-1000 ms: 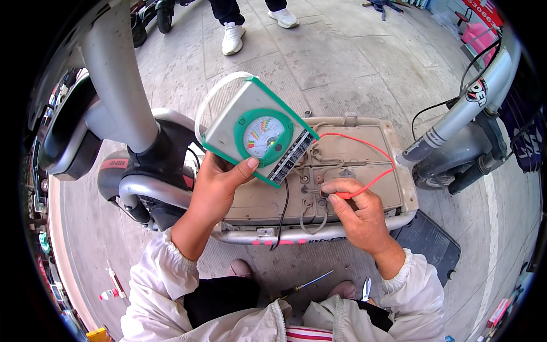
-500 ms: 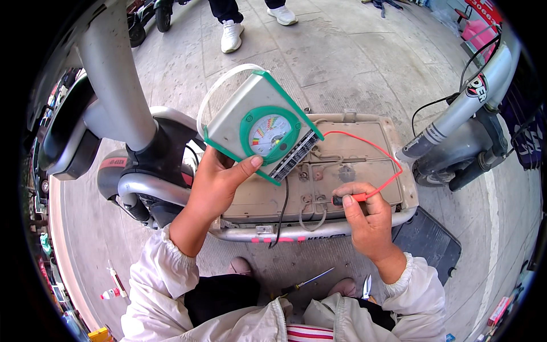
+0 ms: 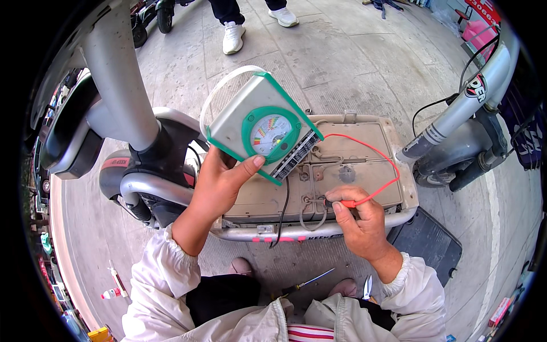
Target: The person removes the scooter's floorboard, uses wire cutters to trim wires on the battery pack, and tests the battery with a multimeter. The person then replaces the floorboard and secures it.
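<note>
My left hand (image 3: 222,179) grips a grey, green-edged analog meter (image 3: 240,117) with a round dial and white handle, held tilted above the batteries. My right hand (image 3: 359,222) is closed on a red-and-black test probe (image 3: 343,203), its front at the terminals (image 3: 307,200) near the middle of the beige batteries (image 3: 370,182); whether the tip touches metal, I cannot tell. A red lead (image 3: 387,159) loops from behind the meter to the probe, and a black lead (image 3: 284,214) hangs over the silver frame (image 3: 245,233) round the batteries.
Scooter columns rise left (image 3: 117,85) and right (image 3: 456,108). A person's white shoes (image 3: 232,37) stand beyond. Around my feet lie a screwdriver (image 3: 293,288), scissors (image 3: 367,288) and a dark panel (image 3: 427,245). A small bottle (image 3: 111,293) lies at left, a pink object (image 3: 478,34) upper right.
The meter has shifted slightly up and right. My right hand with the probe moved right, then back toward the terminals, now a little lower than a second ago.
</note>
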`<state>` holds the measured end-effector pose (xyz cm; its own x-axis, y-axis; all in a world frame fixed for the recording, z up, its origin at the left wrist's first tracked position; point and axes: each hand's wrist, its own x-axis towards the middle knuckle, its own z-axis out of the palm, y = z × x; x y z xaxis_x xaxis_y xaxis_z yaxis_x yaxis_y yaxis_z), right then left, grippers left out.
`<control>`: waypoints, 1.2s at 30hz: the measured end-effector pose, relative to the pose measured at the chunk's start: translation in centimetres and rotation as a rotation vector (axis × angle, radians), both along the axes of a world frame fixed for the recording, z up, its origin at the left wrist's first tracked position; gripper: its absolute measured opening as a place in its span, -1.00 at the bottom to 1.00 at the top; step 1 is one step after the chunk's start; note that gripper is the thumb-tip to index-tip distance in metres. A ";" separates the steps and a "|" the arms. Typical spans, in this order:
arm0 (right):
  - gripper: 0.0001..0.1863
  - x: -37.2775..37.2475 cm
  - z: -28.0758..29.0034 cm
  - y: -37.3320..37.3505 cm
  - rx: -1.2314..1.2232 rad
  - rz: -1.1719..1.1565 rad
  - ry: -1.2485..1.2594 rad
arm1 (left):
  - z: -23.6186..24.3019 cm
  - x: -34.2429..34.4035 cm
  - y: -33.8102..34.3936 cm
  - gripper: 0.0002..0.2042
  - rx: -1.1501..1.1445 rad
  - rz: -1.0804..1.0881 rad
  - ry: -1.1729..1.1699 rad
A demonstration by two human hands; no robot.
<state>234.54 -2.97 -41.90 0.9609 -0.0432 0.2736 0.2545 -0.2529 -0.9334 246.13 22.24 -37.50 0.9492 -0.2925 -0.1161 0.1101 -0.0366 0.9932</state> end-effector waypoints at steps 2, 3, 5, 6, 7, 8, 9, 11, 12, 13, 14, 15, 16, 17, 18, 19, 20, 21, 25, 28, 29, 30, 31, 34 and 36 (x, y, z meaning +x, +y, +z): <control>-0.85 0.0 -0.1 0.0 -0.002 -0.007 0.008 | 0.1 0.0 0.0 -0.40 -0.004 0.000 0.009; -0.85 0.0 -0.1 0.1 -0.004 -0.010 0.012 | 0.1 0.0 0.0 -0.40 -0.002 0.001 0.019; -0.84 0.1 0.1 0.1 -0.041 -0.006 -0.003 | 0.1 0.1 0.1 -0.39 -0.001 0.006 0.035; -0.84 0.2 0.2 0.1 -0.060 -0.003 -0.010 | 0.0 0.0 0.1 -0.38 -0.002 0.011 0.043; -0.84 0.3 0.2 0.2 -0.058 -0.006 -0.010 | 0.0 0.1 0.1 -0.38 -0.002 0.017 0.043; -0.84 0.2 0.2 0.2 -0.056 -0.009 -0.010 | -0.2 0.3 0.2 -0.37 -0.008 0.011 0.038; -0.84 0.2 0.2 0.2 -0.055 -0.011 -0.010 | -0.4 0.4 0.2 -0.36 -0.014 0.005 0.034; -0.84 0.2 0.2 0.3 -0.061 -0.013 -0.003 | -0.5 0.4 0.4 -0.35 -0.017 0.000 0.034; -0.84 0.2 0.3 0.3 -0.064 -0.014 0.000 | -0.4 0.4 0.4 -0.35 -0.017 0.002 0.035; -0.84 0.2 0.3 0.3 -0.075 -0.011 -0.003 | -0.4 0.4 0.3 -0.34 -0.019 -0.001 0.038; -0.84 0.2 0.4 0.3 -0.087 -0.008 -0.007 | -0.4 0.4 0.3 -0.34 -0.023 0.006 0.033; -0.84 0.2 0.5 0.4 -0.098 -0.006 -0.010 | -0.4 0.4 0.2 -0.34 -0.027 0.012 0.027; -0.84 0.3 0.8 0.4 -0.115 0.012 -0.017 | -0.3 0.3 0.2 -0.34 -0.027 0.020 0.022; -0.84 0.3 1.3 0.5 -0.133 0.029 -0.024 | -0.2 0.3 0.3 -0.34 -0.030 0.018 0.028; -0.84 0.4 1.6 0.6 -0.152 0.046 -0.032 | -0.2 0.2 0.3 -0.34 -0.033 0.016 0.034; -0.85 0.5 1.5 0.6 -0.160 0.050 -0.045 | -0.2 0.3 0.3 -0.34 -0.035 0.015 0.041; -0.85 0.5 1.2 0.7 -0.169 0.053 -0.059 | -0.3 0.4 0.3 -0.35 -0.022 0.007 0.035; -0.85 0.5 1.1 0.7 -0.177 0.057 -0.072 | -0.6 0.6 0.4 -0.35 -0.010 -0.001 0.029; -0.86 0.4 1.8 0.6 -0.199 0.052 -0.038 | -0.6 0.5 0.4 -0.34 -0.006 -0.005 0.021; -0.87 0.5 1.7 0.6 -0.191 0.062 -0.062 | -0.6 0.5 0.3 -0.35 -0.003 0.007 -0.004; -0.87 0.5 1.8 0.5 -0.198 0.062 -0.063 | -0.6 0.4 0.2 -0.36 0.002 0.014 -0.010; -0.87 0.5 1.8 0.4 -0.205 0.062 -0.064 | -0.6 0.3 0.1 -0.36 0.003 0.006 0.013; -0.88 0.5 1.9 0.4 -0.207 0.063 -0.056 | -0.4 0.5 0.1 -0.37 0.004 -0.002 0.031; -0.88 0.4 2.0 0.6 -0.222 0.066 -0.042 | -0.3 0.3 0.1 -0.37 -0.014 -0.008 0.037; -0.87 0.3 1.9 0.8 -0.229 0.070 -0.053 | -0.6 0.4 0.6 -0.36 -0.016 -0.011 0.004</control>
<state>234.86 -2.19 -40.01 0.9435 0.0916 0.3184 0.3254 -0.4368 -0.8386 246.55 22.85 -38.10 0.9455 -0.3046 -0.1153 0.1141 -0.0219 0.9932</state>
